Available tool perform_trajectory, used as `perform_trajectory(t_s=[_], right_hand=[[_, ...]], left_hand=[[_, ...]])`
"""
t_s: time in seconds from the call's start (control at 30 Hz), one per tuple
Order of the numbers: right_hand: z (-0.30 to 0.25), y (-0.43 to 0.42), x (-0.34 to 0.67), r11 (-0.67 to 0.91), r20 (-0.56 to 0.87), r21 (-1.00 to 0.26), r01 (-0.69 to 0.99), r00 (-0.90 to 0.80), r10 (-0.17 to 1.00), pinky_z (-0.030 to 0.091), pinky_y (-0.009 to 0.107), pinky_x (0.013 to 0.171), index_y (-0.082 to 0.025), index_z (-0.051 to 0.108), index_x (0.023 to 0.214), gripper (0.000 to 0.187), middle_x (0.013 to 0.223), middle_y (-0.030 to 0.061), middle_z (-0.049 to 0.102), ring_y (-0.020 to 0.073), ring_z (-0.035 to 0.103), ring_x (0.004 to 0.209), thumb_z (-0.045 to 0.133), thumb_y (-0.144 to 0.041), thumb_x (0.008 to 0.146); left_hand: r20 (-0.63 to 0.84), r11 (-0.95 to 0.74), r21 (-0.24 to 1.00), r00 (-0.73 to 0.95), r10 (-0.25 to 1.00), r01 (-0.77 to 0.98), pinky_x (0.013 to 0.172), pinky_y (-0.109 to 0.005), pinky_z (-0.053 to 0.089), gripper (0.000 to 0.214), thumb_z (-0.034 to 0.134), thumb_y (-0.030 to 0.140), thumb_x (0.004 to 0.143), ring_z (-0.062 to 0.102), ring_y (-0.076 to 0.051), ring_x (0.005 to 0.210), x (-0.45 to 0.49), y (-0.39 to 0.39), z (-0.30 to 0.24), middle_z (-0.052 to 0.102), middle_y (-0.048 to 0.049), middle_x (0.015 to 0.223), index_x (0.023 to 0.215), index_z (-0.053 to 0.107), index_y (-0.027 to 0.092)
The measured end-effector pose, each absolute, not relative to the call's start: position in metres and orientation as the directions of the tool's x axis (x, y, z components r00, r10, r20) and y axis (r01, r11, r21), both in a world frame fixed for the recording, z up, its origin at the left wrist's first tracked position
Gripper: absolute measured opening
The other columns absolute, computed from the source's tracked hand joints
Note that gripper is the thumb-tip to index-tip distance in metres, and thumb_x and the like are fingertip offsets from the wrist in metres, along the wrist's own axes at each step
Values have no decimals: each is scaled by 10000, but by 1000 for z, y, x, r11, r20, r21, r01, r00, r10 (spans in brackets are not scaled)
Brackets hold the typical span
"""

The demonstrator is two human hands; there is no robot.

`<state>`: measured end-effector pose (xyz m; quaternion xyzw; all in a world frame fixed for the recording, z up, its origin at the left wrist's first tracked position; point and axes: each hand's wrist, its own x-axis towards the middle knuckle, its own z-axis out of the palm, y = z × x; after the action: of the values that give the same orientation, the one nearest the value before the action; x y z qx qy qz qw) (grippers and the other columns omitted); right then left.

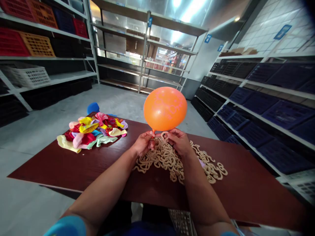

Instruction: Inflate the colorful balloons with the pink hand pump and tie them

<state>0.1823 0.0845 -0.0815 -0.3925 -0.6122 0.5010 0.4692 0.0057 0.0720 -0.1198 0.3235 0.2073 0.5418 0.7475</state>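
An inflated orange balloon [165,108] with pink printed markings is just above my hands, its neck pointing down. My left hand [145,144] is closed in a pinch at the balloon's neck. Between the fingertips of my right hand [179,141] is a pale, curled rope-like piece [163,134], close to the balloon's neck. Whether this piece touches the neck, I cannot tell. Below both hands spreads a tangled heap of beige curled rope-like pieces [169,160]. A small lilac scrap [202,163] shows among them on the right.
Uninflated balloons [92,130] of many colours lie heaped at the left of the dark red table [105,170]. Behind them is a blue object [93,108]. Shelves with crates [36,44] stand left, more crates [278,113] right, and a metal rack [147,49] at the back.
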Motion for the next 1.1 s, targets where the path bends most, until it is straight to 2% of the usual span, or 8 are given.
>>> perform_trajectory(t_s=[0.3,0.43,0.57,0.63,0.73,0.93,1.03,1.1], right_hand=[[-81,81,161,427,299,-804,415,-339,892,399,229,526,-190,577,694,181,640,-17,588,97,496,543,619,-365,706],[-72,77,153,325,210,-887,326,-342,916,383,218,476,-189,545,681,195,584,-31,570,86,481,490,635,-361,695],[-63,71,146,173,106,-966,194,-312,944,286,187,371,-195,502,706,212,592,-42,589,51,414,382,622,-370,710],[-60,69,146,109,59,-984,143,-313,948,205,174,336,-201,494,743,211,532,-68,547,34,343,334,617,-371,720],[-52,66,149,75,47,-994,77,-315,948,163,162,334,-200,530,828,228,519,-79,520,16,291,333,642,-358,708],[-22,52,148,265,249,-961,85,-159,955,197,165,338,-180,584,817,197,577,-40,561,16,322,357,613,-362,748],[-9,47,129,417,352,-875,247,-267,897,365,186,432,-194,597,858,172,658,-12,615,53,459,447,565,-349,789],[-3,50,107,558,419,-740,376,-391,820,461,239,583,-214,607,888,160,728,3,645,99,569,596,525,-332,817]], left_hand=[[44,203,715,333,942,-669,448,-202,466,280,612,376,748,584,-114,511,10,72,-121,579,-26,613,770,484,129],[67,155,755,309,949,-638,475,-207,452,287,599,392,743,573,-109,528,12,73,-121,575,-20,638,764,466,139],[71,60,837,216,974,-544,400,-173,309,265,519,420,782,414,-52,406,11,75,-124,499,43,577,761,443,167],[106,-45,909,123,987,-415,404,-180,264,260,475,424,803,347,-50,394,8,76,-124,439,62,527,750,454,171],[241,-239,964,9,970,-115,491,-201,316,273,451,414,818,395,-78,484,-1,78,-123,446,43,541,728,505,163],[379,-349,910,-111,919,223,681,-242,384,311,379,383,860,517,-142,700,-15,81,-119,567,-19,697,794,588,163],[397,-366,893,-79,914,262,704,-252,391,285,385,342,856,523,-148,720,-14,81,-120,575,-32,728,753,584,166],[415,-397,891,-43,909,221,719,-258,394,248,404,308,841,522,-149,734,-11,80,-122,581,-35,755,742,581,166]])
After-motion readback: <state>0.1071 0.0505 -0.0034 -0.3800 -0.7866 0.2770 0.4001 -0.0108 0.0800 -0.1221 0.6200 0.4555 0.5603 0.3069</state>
